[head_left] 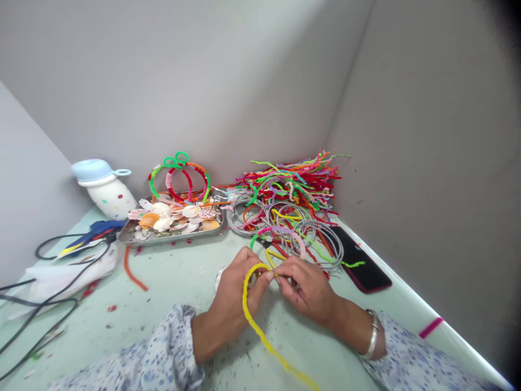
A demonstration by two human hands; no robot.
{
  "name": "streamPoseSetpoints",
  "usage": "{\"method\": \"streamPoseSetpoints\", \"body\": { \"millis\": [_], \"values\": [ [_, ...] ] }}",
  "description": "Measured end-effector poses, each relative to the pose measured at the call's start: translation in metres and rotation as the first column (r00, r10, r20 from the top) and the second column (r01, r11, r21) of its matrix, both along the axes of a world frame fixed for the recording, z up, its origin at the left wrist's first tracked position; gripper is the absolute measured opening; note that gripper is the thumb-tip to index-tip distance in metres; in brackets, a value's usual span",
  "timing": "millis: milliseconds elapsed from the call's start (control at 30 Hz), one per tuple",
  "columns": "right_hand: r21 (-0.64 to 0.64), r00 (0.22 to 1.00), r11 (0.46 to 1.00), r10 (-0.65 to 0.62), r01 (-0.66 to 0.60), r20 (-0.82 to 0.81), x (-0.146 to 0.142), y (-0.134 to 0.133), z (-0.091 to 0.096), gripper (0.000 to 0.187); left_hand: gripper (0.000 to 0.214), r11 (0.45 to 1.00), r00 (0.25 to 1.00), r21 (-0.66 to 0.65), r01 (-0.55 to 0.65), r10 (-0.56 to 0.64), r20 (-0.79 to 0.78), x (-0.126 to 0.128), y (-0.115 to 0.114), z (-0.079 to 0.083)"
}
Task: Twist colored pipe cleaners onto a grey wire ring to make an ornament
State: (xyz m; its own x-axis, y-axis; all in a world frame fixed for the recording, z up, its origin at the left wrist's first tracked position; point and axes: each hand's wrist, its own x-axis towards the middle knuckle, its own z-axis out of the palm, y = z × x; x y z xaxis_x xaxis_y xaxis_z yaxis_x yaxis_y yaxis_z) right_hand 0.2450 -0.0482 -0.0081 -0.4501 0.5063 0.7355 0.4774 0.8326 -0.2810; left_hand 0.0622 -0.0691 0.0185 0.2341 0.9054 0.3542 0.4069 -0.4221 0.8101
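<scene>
A long yellow pipe cleaner (255,325) loops over my left hand (239,288) and trails down toward the table's front edge. My left thumb and fingers pinch it near its upper end. Close beside, my right hand (303,285) is closed in a pinch at the same spot, fingertips almost touching the left ones. Just behind my hands lies a band wrapped in green, purple and pink pipe cleaner (299,244). Pliers with red and yellow handles (277,251) are partly hidden behind my fingers. What exactly sits between the fingertips is too small to make out.
Coils of grey wire (244,217) and a heap of coloured pipe cleaners (293,182) lie behind. A metal tray (175,237) holds shells, with wrapped headbands (179,182) standing in it. A bottle (108,190), black cables (44,304) and a phone (362,263) flank the work area.
</scene>
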Motion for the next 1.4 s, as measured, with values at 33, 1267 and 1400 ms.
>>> {"method": "streamPoseSetpoints", "body": {
  "millis": [33,1267,1400],
  "values": [
    [0.006,1.000,1.000,0.001,-0.001,0.006,0.0000,0.0000,-0.0007,0.009,0.021,1.000,1.000,-0.021,-0.007,0.007,0.008,0.0002,0.0000,-0.0009],
    [-0.039,0.997,0.998,-0.046,0.048,0.060,-0.0028,0.0011,-0.0035,0.008,0.029,0.952,0.987,-0.300,-0.057,0.098,0.124,0.0026,0.0095,-0.0026],
    [-0.036,0.996,0.996,-0.080,0.082,0.037,-0.0032,0.0020,-0.0023,0.008,0.016,0.983,0.989,-0.154,-0.103,0.118,0.092,0.0016,0.0061,-0.0022]
  ]
}}
